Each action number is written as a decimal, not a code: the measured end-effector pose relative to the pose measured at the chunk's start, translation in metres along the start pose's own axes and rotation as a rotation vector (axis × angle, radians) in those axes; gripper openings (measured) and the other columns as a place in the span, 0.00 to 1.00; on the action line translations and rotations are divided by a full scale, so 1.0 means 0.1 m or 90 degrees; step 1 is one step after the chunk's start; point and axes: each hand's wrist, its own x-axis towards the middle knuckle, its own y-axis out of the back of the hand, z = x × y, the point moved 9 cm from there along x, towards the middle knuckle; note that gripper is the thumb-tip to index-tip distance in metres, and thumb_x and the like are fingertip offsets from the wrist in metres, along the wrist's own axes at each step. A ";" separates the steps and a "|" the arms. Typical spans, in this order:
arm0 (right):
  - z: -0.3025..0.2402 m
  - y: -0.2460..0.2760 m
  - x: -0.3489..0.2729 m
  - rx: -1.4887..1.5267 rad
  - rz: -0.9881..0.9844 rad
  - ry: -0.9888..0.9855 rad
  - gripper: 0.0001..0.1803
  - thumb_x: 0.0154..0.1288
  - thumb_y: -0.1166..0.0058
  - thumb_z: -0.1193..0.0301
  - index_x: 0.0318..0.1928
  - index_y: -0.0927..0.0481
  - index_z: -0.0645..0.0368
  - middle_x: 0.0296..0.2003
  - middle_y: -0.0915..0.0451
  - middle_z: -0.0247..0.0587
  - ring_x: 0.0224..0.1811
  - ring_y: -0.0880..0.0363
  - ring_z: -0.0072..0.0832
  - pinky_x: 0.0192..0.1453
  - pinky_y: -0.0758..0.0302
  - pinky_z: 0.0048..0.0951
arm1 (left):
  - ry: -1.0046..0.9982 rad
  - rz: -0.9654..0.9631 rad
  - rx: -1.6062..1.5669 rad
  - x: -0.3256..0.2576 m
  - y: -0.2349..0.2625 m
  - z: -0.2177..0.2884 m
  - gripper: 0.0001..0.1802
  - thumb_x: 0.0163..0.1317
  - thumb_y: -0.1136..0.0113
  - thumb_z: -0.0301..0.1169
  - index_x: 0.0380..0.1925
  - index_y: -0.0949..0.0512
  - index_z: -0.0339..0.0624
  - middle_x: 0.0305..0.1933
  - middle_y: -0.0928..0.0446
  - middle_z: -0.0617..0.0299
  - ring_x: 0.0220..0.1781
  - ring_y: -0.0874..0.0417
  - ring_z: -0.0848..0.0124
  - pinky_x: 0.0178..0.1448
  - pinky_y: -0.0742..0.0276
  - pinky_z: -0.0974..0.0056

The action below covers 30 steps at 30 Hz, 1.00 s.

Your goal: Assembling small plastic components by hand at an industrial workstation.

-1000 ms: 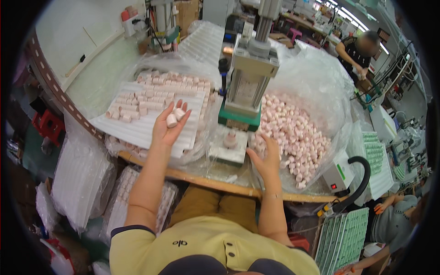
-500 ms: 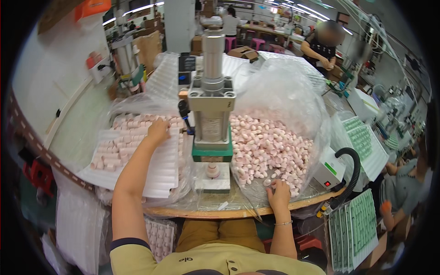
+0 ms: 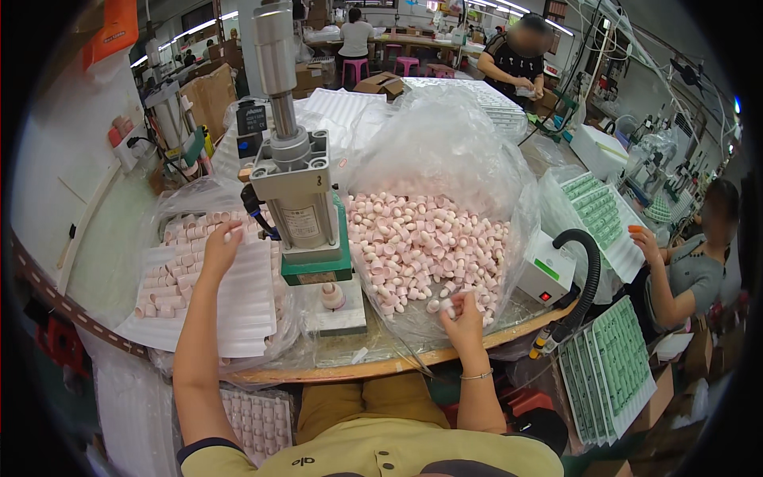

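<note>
My left hand [image 3: 222, 248] is closed over the white foam tray [image 3: 248, 318] at the left, with a small pale pink cap [image 3: 230, 236] between its fingers. Rows of pink cylindrical caps [image 3: 163, 306] lie in that tray. At the right, my right hand [image 3: 465, 322] pinches a small pink-and-white piece [image 3: 447, 308] at the near edge of a heap of similar pieces [image 3: 421, 246]. Between my hands stands a press [image 3: 304, 199] with a metal cylinder and green block. One pink piece [image 3: 332, 296] stands upright on the press's base plate [image 3: 342, 318], touched by neither hand.
Clear plastic sheeting [image 3: 445, 147] surrounds the heap. To its right are a white box with a red switch [image 3: 544, 274] and a black hose [image 3: 592, 278]. Green-patterned trays [image 3: 612, 381] stand beside the table edge [image 3: 381, 367]. Co-workers are at the far and right sides.
The view has swung right, so the press appears farther left. My left hand has drawn back from the far tray rows with a cap. My right hand now pinches a piece from the heap.
</note>
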 end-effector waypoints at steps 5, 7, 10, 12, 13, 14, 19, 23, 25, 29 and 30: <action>-0.75 -0.18 -0.21 0.248 -0.099 0.131 0.14 0.55 0.39 0.74 0.43 0.22 0.60 0.35 0.20 0.39 0.31 0.23 0.22 0.32 0.28 0.22 | 0.314 -0.153 -0.542 -1.02 -0.37 1.04 0.18 0.60 0.41 0.35 0.49 0.27 0.44 0.37 0.24 0.67 0.35 0.25 0.80 0.26 0.27 0.74; -1.13 -0.30 -0.32 0.292 -0.121 0.179 0.14 0.55 0.39 0.75 0.44 0.22 0.60 0.36 0.20 0.40 0.32 0.23 0.24 0.33 0.28 0.23 | 0.347 -0.199 -0.694 -1.34 -0.76 1.42 0.17 0.61 0.43 0.30 0.50 0.31 0.44 0.39 0.24 0.65 0.38 0.23 0.77 0.27 0.25 0.73; -1.65 -0.30 -0.41 0.363 -0.167 0.329 0.15 0.55 0.41 0.79 0.45 0.22 0.63 0.38 0.21 0.41 0.40 0.22 0.26 0.40 0.26 0.24 | 0.392 -0.280 -0.845 -1.65 -1.24 1.82 0.15 0.64 0.47 0.28 0.51 0.33 0.43 0.40 0.23 0.61 0.39 0.21 0.72 0.27 0.23 0.71; -1.71 -0.33 -0.41 0.329 -0.193 0.353 0.16 0.54 0.41 0.81 0.45 0.21 0.62 0.40 0.21 0.43 0.40 0.22 0.32 0.43 0.25 0.27 | 0.398 -0.318 -0.858 -1.73 -1.40 1.87 0.14 0.65 0.47 0.30 0.50 0.33 0.43 0.41 0.22 0.60 0.39 0.21 0.72 0.27 0.24 0.71; -1.68 -0.33 -0.37 0.329 -0.194 0.351 0.16 0.54 0.41 0.81 0.45 0.21 0.62 0.40 0.21 0.43 0.40 0.22 0.32 0.43 0.25 0.27 | 0.402 -0.353 -0.871 -1.77 -1.45 1.90 0.14 0.66 0.48 0.32 0.50 0.32 0.43 0.42 0.22 0.59 0.39 0.21 0.72 0.27 0.24 0.71; -1.69 -0.32 -0.39 0.280 -0.207 0.416 0.17 0.53 0.41 0.80 0.45 0.21 0.61 0.40 0.21 0.43 0.40 0.22 0.33 0.42 0.26 0.28 | 0.403 -0.377 -0.843 -1.81 -1.47 1.91 0.14 0.68 0.50 0.36 0.48 0.31 0.42 0.41 0.21 0.57 0.37 0.20 0.74 0.26 0.25 0.73; -1.78 -0.31 -0.51 0.162 -0.213 0.559 0.18 0.51 0.40 0.79 0.46 0.21 0.57 0.39 0.21 0.39 0.38 0.22 0.36 0.38 0.28 0.31 | 0.414 -0.499 -0.812 -1.89 -1.56 1.85 0.16 0.69 0.53 0.41 0.44 0.28 0.40 0.34 0.21 0.58 0.29 0.22 0.77 0.22 0.29 0.76; -1.91 -0.26 -0.62 0.124 -0.201 0.629 0.18 0.51 0.40 0.77 0.45 0.20 0.54 0.38 0.21 0.34 0.35 0.25 0.33 0.37 0.31 0.31 | 0.440 -0.561 -0.839 -1.94 -1.53 1.86 0.18 0.69 0.55 0.44 0.41 0.27 0.40 0.29 0.22 0.59 0.26 0.23 0.77 0.20 0.30 0.76; -1.96 -0.23 -0.69 0.087 -0.205 0.674 0.18 0.51 0.40 0.77 0.45 0.20 0.53 0.38 0.21 0.33 0.34 0.26 0.33 0.38 0.31 0.32 | 0.471 -0.594 -0.854 -2.02 -1.57 1.84 0.18 0.69 0.55 0.45 0.42 0.27 0.40 0.30 0.22 0.59 0.26 0.23 0.77 0.20 0.30 0.76; -1.90 -0.17 -0.75 0.123 -0.188 0.652 0.17 0.52 0.40 0.76 0.45 0.20 0.53 0.37 0.22 0.32 0.33 0.26 0.32 0.37 0.31 0.32 | 0.516 -0.628 -0.908 -2.11 -1.59 1.94 0.19 0.68 0.53 0.45 0.43 0.29 0.39 0.32 0.23 0.59 0.31 0.21 0.73 0.18 0.31 0.75; -1.85 -0.14 -0.74 0.146 -0.168 0.625 0.16 0.53 0.40 0.75 0.45 0.21 0.53 0.36 0.22 0.34 0.33 0.26 0.32 0.38 0.31 0.32 | 0.501 -0.611 -0.930 -2.10 -1.58 1.96 0.16 0.66 0.48 0.42 0.43 0.30 0.40 0.34 0.24 0.59 0.32 0.23 0.75 0.21 0.30 0.75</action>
